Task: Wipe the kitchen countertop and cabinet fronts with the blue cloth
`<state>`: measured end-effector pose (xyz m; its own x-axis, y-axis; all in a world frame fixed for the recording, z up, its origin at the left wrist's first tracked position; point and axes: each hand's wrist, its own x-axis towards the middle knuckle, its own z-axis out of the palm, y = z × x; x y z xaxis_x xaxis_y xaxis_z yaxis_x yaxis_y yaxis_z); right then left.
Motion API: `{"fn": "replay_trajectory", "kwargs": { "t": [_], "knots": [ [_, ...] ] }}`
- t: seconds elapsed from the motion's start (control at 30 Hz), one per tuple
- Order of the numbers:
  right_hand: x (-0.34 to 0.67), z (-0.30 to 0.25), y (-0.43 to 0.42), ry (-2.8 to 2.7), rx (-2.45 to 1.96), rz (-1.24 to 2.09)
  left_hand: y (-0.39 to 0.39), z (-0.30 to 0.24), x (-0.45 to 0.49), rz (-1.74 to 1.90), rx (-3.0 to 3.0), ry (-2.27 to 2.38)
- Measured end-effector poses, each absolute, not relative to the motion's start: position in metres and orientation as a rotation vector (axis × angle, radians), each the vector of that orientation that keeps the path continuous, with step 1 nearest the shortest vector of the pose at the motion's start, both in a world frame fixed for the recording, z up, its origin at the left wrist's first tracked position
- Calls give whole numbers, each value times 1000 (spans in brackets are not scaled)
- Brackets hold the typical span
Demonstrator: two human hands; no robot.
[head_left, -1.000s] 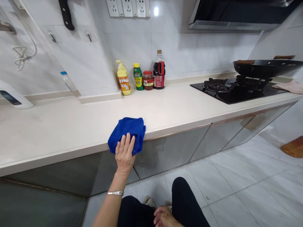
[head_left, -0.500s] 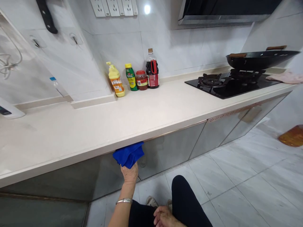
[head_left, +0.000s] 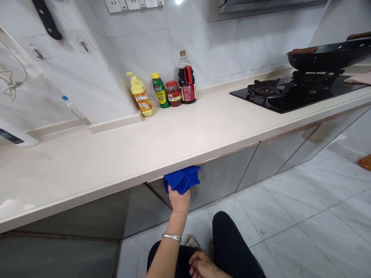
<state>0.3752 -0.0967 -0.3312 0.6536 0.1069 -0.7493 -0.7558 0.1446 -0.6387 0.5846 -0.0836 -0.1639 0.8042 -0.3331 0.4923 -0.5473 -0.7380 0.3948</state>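
Note:
My left hand (head_left: 179, 200), with a silver bangle on its wrist, grips a bunched blue cloth (head_left: 182, 180). The cloth lies against the top of a grey cabinet door (head_left: 218, 177), just under the front edge of the pale countertop (head_left: 185, 133). Folds of cloth hide most of the fingertips. Low in the view, my right hand (head_left: 203, 264) rests by my dark-trousered legs, its fingers loosely curled with nothing seen in them.
On the countertop by the wall stand a yellow pump bottle (head_left: 141, 95), a green bottle (head_left: 160, 90), a red-lidded jar (head_left: 173, 94) and a dark sauce bottle (head_left: 187, 79). A black wok (head_left: 330, 58) sits on the gas hob (head_left: 278, 98) at right. A knife handle (head_left: 48, 19) hangs upper left.
My left hand has slid the blue cloth rightward along the top of the cabinet front, past a door seam. The camera view has shifted slightly. My right hand stays by my legs.

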Motion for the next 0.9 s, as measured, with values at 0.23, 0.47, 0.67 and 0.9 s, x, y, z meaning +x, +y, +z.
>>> {"fn": "replay_trajectory", "kwargs": {
  "t": [0.23, 0.47, 0.67, 0.9],
  "knots": [
    [376, -334, -105, 612, -1256, 654, -160, -157, 585, 500, 2363, -881],
    [378, -326, -120, 696, -1174, 589, -161, -157, 586, 498, 2260, -929],
    [379, -313, -143, 717, -1004, 441, -130, -149, 587, 462, 2197, -781],
    [398, -275, -194, 661, -794, 80, -82, -134, 536, 141, 2045, -267]
  ]
}}
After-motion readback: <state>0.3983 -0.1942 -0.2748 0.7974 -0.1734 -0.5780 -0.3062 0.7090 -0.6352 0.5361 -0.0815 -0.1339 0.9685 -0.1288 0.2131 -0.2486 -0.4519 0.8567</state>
